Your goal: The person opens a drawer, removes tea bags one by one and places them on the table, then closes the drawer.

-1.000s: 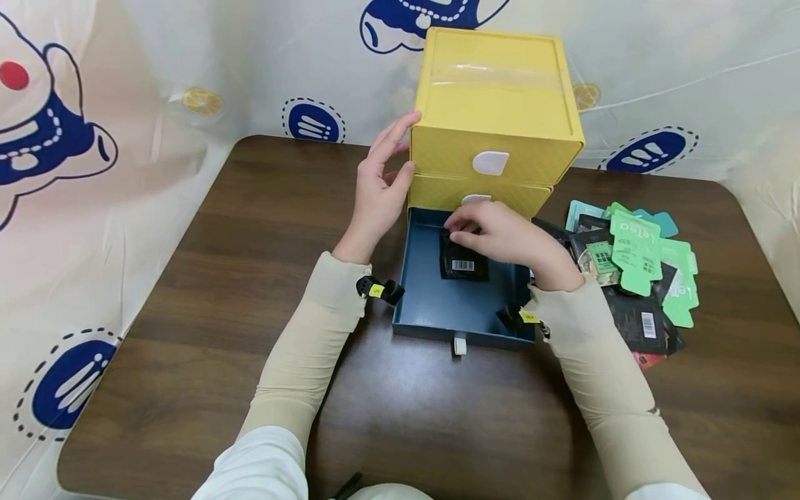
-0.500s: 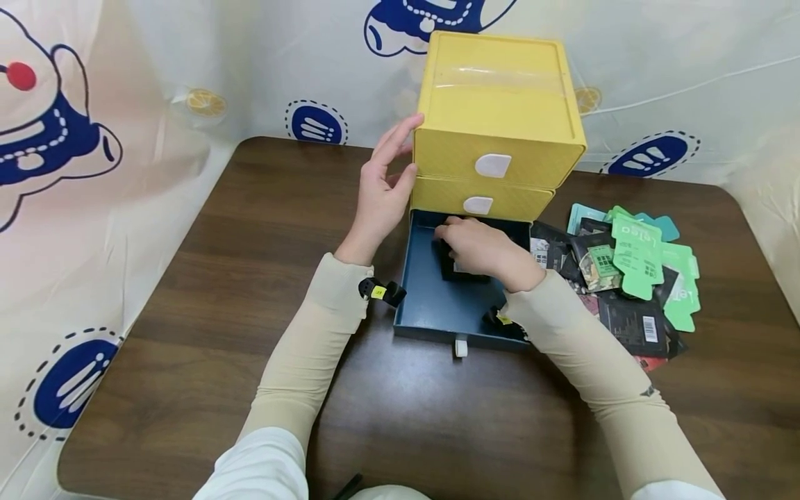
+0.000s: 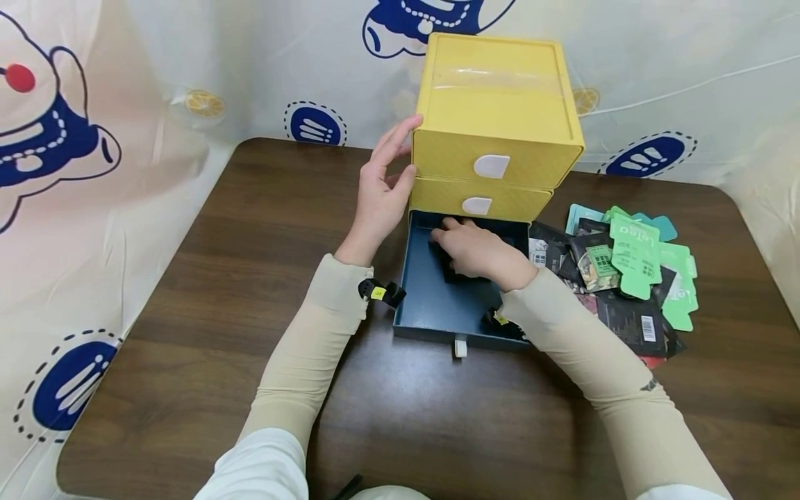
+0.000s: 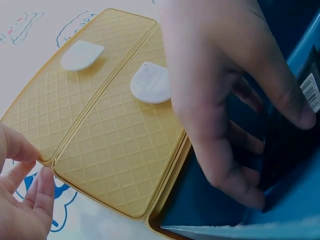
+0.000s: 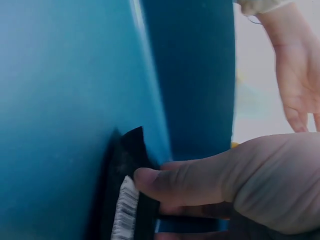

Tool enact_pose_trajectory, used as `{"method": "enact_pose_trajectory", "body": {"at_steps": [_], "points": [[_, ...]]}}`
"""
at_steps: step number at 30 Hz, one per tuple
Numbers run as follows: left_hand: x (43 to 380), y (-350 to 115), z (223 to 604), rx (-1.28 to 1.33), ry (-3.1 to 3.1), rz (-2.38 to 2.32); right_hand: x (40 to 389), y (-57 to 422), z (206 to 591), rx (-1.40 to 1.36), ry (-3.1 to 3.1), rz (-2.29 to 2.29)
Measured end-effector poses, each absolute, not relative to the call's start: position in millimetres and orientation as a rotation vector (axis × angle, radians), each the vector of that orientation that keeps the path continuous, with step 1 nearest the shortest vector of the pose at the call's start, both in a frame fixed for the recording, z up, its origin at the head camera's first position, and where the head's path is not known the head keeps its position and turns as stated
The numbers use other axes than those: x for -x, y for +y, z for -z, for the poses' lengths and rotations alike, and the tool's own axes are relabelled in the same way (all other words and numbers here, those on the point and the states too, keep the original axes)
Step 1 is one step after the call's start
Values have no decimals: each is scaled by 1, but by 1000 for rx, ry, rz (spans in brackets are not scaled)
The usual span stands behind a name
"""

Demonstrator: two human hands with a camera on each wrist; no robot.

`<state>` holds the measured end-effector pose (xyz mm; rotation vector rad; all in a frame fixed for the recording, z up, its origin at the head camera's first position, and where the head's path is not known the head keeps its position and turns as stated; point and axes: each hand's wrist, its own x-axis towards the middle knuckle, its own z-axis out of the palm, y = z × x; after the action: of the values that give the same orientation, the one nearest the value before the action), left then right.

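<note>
My right hand reaches into the pulled-out blue drawer at the bottom of a yellow drawer box. It holds a flat black packet with a white barcode label. In the right wrist view the thumb lies on the packet's face and the fingers go behind it; the packet stands tilted near the drawer wall. From above, the hand covers most of the packet. My left hand touches the left front edge of the yellow box with extended fingers, also visible in the left wrist view.
Right of the drawer lies a loose pile of black packets and green shaped cards. Two upper drawers with white tabs are closed. A small white pull sticks out of the open drawer's front, on the brown table.
My right hand has gone lower and slightly left into the drawer, its fingers now around the black packet, which it covers more. The left hand stays at the box edge.
</note>
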<state>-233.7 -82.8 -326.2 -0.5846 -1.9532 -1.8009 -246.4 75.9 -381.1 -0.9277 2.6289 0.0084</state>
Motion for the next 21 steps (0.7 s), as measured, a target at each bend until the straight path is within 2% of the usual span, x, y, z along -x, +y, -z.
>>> {"method": "enact_pose_trajectory", "body": {"at_steps": [10,17,21], "points": [[232,-81,327,565,-1958,1818,246,69,386,841,2666,-93],[233,-82,327,569,-1943,1801,248,72,386,908,2689,-84],[233,-83,327,585,-1941,1798,245,74,382,775,2669,-23]]}}
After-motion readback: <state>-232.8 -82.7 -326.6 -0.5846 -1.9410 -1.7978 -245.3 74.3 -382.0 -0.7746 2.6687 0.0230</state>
